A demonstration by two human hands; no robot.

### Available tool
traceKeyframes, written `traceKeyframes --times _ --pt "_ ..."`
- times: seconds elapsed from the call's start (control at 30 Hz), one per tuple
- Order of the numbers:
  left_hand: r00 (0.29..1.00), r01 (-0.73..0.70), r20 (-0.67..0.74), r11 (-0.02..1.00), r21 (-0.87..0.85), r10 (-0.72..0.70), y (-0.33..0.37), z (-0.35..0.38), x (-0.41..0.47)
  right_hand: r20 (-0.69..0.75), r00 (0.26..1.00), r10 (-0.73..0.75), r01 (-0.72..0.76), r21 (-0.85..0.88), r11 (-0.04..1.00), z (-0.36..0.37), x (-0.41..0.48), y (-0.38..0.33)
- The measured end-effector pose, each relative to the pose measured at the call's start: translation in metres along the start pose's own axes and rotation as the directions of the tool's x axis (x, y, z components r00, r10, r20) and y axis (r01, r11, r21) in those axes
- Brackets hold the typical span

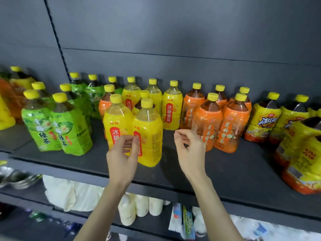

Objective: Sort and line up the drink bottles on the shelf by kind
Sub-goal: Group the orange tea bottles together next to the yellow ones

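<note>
Dark shelf [234, 171] carries cropped end bottles [305, 162]; left hand [123, 153] and right hand [189, 150], grips loose, empty, mask labels [114, 134].

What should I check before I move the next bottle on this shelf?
1. Hands free: left hand and right hand hold nothing. Ok.
2. Yellow group unmixed: an orange bottle stands behind the front left yellow bottle. Not ok.
3. Kind of the bottle with dark drink behind the front right yellow bottle: label mostly hidden. Cannot tell.
4. The green bottles stand together on the left. Ok.
5. Bare shelf between the hands for sliding bottles. Ok.
</note>
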State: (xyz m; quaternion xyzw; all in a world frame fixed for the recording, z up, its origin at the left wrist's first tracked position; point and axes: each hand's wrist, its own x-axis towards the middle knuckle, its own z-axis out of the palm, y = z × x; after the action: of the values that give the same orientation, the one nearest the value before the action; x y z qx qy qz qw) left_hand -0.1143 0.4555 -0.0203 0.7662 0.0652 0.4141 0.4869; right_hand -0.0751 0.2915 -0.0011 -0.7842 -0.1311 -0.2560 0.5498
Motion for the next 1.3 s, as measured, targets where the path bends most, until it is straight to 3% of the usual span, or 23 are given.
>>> traceKeyframes --times 0.2,0.57,1.0,1.3 --pt "0.986 0.131 0.099 0.991 -0.001 -0.130 -0.051 -0.048 0.024 -0.037 0.989 0.144 -0.143 0.025 0.989 0.065 -0.029 -0.019" --pt "0.910 0.215 0.389 0.966 -0.144 -0.144 -0.079 -0.043 0.084 -0.020 0.956 0.293 -0.293 0.016 0.956 0.104 -0.015 -0.029" --pt "0.961 0.127 0.245 0.992 0.019 -0.128 -0.080 -0.002 0.088 -0.075 0.958 0.276 -0.277 -0.003 0.961 0.105 0.013 -0.007" --pt "0.956 0.086 0.273 0.993 0.080 -0.105 -0.082 0.010 0.094 -0.126 0.953 0.277 -0.292 -0.123 0.948 0.107 0.033 0.010"
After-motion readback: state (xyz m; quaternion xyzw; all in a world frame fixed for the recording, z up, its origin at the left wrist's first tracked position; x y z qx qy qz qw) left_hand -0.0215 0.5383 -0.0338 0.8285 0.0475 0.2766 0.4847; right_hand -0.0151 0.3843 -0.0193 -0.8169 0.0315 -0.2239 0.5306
